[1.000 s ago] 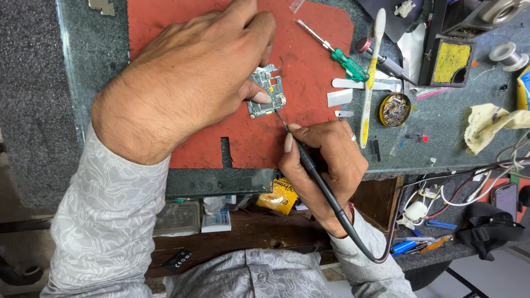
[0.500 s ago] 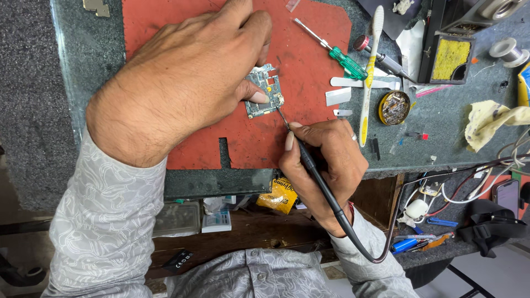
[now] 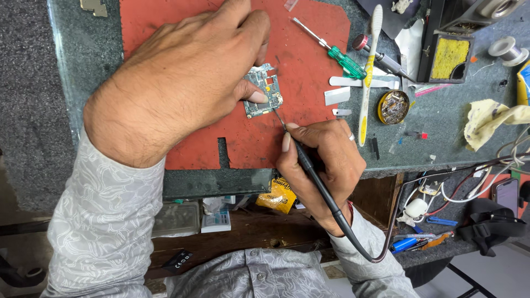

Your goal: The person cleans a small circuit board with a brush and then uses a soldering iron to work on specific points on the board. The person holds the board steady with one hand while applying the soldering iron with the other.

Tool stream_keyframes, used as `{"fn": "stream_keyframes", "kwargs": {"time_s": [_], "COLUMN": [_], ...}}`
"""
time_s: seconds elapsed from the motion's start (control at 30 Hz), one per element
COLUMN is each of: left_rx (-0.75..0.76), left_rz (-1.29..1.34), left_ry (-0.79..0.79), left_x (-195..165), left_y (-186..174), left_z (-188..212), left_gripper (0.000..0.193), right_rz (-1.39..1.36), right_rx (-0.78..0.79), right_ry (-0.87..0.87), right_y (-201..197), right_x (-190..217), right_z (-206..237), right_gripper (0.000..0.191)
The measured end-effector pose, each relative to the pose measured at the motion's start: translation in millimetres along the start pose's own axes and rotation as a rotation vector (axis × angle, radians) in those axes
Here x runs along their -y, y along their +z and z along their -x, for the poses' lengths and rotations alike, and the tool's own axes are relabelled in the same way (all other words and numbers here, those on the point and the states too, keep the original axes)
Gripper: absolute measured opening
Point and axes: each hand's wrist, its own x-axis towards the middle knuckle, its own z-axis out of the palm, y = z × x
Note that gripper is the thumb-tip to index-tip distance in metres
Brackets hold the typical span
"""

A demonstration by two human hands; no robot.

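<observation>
Soldering step: your left hand [image 3: 187,83] pins the small green circuit board [image 3: 264,91] on the red mat [image 3: 309,72], your right hand [image 3: 323,160] grips the black soldering iron [image 3: 309,171], tip at the board's edge; next likely needs steady contact.

Below your right wrist, a crumpled yellow packet [image 3: 277,196] pokes out under the bench edge. Left of it lies a small white-and-blue box [image 3: 216,221]. A black label [image 3: 178,260] sits lower on the shelf. At far right, a dark phone screen [image 3: 505,195] rests among cables.
</observation>
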Motion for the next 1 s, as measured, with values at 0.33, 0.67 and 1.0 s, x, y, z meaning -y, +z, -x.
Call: {"fn": "stream_keyframes", "kwargs": {"time_s": [0.33, 0.67, 1.0], "left_rx": [0.016, 0.008, 0.001], "left_rz": [-0.005, 0.004, 0.013], "left_ry": [-0.02, -0.011, -0.007], "left_x": [1.5, 1.3, 1.3], "left_y": [2.8, 1.1, 1.3], "left_z": [0.3, 1.2, 0.5], "left_gripper": [0.048, 0.048, 0.048], "right_rz": [0.001, 0.003, -0.002], "right_rx": [0.013, -0.025, -0.015], "right_ry": [-0.021, -0.013, -0.015], "right_y": [0.9, 2.9, 2.0], "right_x": [1.9, 1.3, 1.5], "right_z": [-0.7, 0.6, 0.8], "right_gripper": [0.018, 0.017, 0.017]}}
